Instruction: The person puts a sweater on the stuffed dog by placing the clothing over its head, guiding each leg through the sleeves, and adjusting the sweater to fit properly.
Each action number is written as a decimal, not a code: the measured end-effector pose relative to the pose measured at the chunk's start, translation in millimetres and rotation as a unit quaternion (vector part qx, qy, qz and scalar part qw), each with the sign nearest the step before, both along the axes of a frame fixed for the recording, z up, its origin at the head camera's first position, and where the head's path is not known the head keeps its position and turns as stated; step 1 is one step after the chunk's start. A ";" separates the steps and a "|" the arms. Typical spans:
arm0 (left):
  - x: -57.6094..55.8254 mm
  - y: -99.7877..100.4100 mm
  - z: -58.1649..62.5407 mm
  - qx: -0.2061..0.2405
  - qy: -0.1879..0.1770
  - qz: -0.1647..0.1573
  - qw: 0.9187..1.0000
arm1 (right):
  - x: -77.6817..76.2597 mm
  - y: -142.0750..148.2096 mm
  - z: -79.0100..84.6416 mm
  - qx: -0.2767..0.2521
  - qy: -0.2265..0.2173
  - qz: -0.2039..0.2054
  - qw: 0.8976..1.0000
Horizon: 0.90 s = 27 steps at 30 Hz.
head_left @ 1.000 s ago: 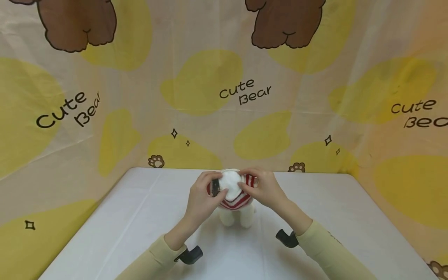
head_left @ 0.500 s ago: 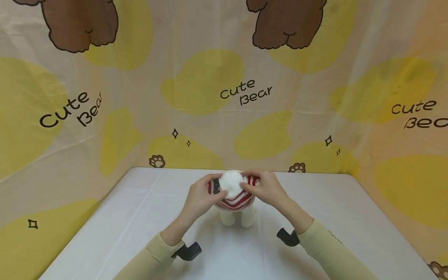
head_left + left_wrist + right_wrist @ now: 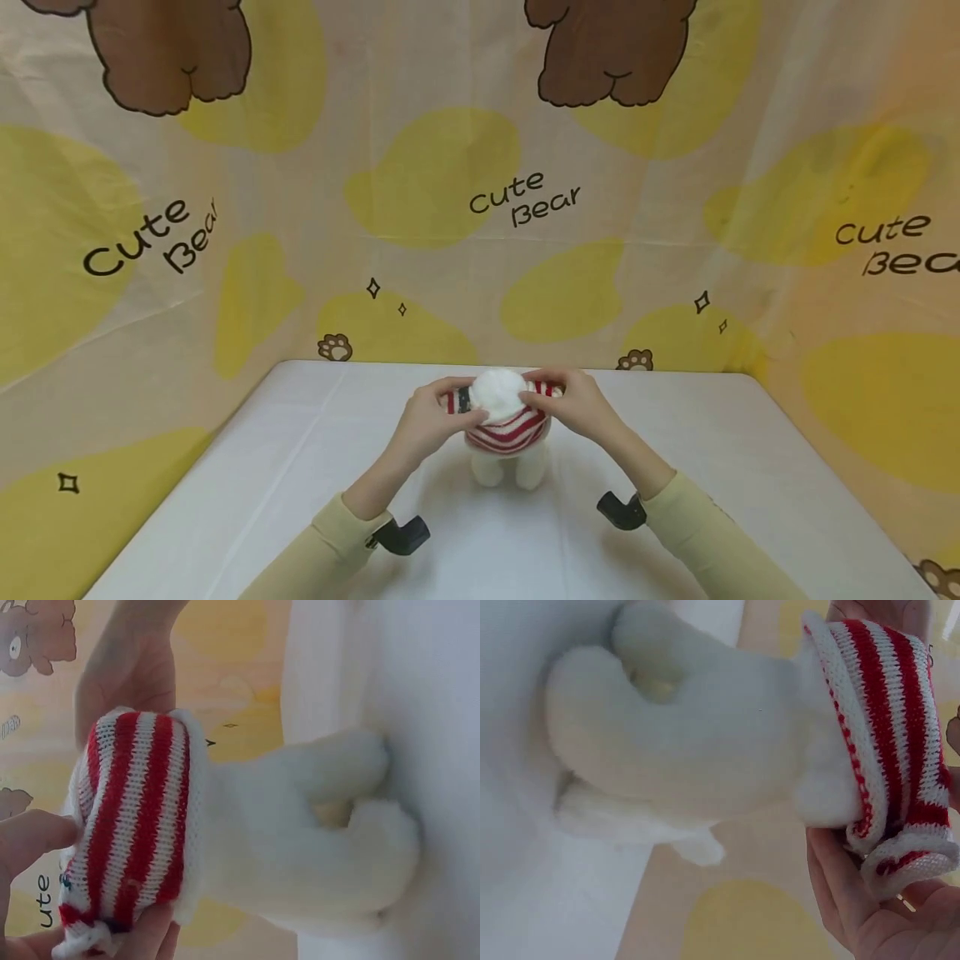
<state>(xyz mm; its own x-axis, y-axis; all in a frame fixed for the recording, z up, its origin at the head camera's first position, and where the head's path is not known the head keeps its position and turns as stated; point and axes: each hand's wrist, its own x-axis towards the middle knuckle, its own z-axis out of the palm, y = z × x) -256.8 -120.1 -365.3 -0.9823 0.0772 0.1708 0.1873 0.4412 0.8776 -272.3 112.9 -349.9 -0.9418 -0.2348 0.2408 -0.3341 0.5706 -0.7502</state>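
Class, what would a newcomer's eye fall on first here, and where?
Probably the red-striped sweater around the upper part of the white plush toy, held between the left hand and right hand. The toy stands on the white table, before a cloth with yellow patches and brown bears.

Head view forward and down, wrist views close, sideways, sharing the striped sweater [image 3: 139, 817]

1. Patterned cloth [image 3: 645, 200] is hanging behind and along both sides of a white table [image 3: 675, 417], making the place look like a small staged booth
2. The cloth is showing brown cartoon bears [image 3: 168, 58], yellow patches [image 3: 435, 179] and "Cute Bear" lettering [image 3: 525, 198]
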 end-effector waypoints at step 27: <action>-6.3 -1.1 -15.2 0.098 -0.124 -0.021 0.987 | -0.3 8.8 -30.0 -0.119 -0.128 0.013 0.984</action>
